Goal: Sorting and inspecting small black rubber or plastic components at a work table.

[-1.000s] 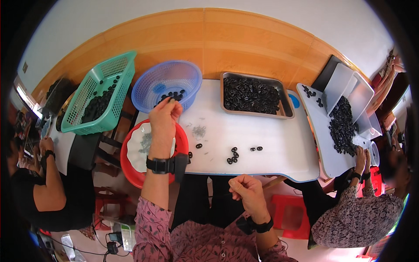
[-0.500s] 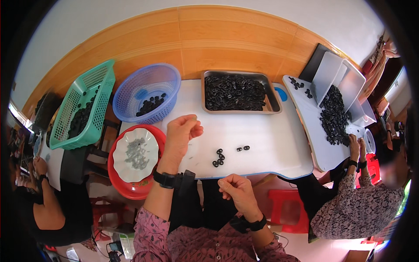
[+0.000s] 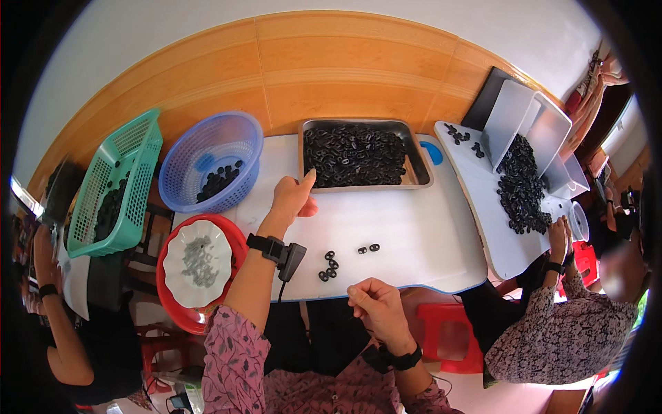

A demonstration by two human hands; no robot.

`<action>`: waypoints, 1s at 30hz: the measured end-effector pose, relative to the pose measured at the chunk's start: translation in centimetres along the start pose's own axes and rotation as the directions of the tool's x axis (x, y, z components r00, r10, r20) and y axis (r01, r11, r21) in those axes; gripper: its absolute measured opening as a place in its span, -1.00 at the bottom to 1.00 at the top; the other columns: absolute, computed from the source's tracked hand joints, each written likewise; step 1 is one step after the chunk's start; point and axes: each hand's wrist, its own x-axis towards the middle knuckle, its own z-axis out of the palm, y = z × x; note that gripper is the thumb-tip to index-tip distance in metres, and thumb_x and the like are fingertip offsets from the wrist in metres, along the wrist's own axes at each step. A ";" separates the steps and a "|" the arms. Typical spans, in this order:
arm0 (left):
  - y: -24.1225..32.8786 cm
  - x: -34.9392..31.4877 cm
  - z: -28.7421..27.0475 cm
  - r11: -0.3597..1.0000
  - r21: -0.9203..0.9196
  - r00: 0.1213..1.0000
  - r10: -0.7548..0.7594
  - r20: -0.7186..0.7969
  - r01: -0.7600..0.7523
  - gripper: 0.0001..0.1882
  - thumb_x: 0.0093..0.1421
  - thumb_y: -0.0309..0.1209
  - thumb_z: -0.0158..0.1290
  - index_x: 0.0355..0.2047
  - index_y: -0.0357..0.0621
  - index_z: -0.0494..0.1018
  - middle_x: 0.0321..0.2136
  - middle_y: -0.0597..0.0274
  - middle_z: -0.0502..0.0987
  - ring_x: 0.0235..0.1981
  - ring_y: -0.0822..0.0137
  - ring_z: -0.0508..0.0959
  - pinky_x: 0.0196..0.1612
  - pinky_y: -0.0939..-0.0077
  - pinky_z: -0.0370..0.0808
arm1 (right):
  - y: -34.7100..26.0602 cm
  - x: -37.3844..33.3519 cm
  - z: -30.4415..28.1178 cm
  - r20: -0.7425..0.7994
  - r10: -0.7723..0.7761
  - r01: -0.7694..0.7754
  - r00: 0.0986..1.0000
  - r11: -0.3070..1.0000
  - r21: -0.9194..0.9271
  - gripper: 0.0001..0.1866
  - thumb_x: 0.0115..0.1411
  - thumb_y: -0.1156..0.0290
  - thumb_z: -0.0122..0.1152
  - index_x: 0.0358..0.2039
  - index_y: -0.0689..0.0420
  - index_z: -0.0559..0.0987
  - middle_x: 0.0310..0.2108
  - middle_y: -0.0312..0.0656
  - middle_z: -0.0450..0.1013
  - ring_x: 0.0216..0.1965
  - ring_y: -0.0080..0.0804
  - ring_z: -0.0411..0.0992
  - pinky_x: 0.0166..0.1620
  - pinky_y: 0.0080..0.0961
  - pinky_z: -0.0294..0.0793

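Presently: one metal tray (image 3: 372,187), heaped with small black pieces (image 3: 355,153), at the back of a white table (image 3: 393,217); left hand (image 3: 295,196) at its near-left corner, fingers partly curled, grasp undeterminable. Right hand (image 3: 378,307), by the front edge: fingers bent inward, holding unclear; loose pieces (image 3: 333,264) on the tabletop nearby.

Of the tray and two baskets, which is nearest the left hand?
The metal tray: in this view the left hand overlaps its near left corner. The blue basket and green basket both sit farther left, clear of the hand.
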 end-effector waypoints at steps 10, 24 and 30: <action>-1.3 0.9 1.2 0.991 -0.069 0.994 0.111 0.006 -0.110 -0.69 0.30 -0.33 -0.15 -0.23 -0.42 0.16 -0.57 -0.07 0.48 -0.69 0.18 0.56 -0.71 0.43 0.53 | -3.2 1.7 -1.0 -0.078 -0.005 -0.001 0.997 0.998 -0.069 -0.81 0.19 0.31 0.25 -0.42 0.17 0.54 -0.56 -0.35 0.45 -0.62 -0.72 0.32 -0.52 -0.79 0.27; -2.3 -0.9 2.0 0.949 -0.032 0.944 0.309 -0.115 -0.315 -0.75 0.32 -0.36 -0.16 -0.37 -0.35 0.16 -0.57 -0.04 0.46 -0.72 0.11 0.57 -0.67 0.40 0.53 | -6.0 4.5 -1.3 -0.052 -0.146 0.129 0.988 0.959 -0.253 -0.77 0.17 0.30 0.25 -0.41 0.22 0.53 -0.55 -0.33 0.46 -0.60 -0.70 0.34 -0.53 -0.75 0.30; -1.4 -1.5 1.8 0.964 -0.074 0.967 0.250 -0.055 -0.254 -0.75 0.32 -0.35 -0.13 -0.38 -0.29 0.15 -0.57 0.10 0.37 -0.64 0.15 0.60 -0.62 0.43 0.57 | -7.9 6.8 -2.8 -0.129 -0.298 0.236 0.946 0.903 -0.359 -0.80 0.15 0.41 0.22 -0.30 0.29 0.53 -0.53 -0.28 0.47 -0.55 -0.62 0.42 -0.47 -0.71 0.39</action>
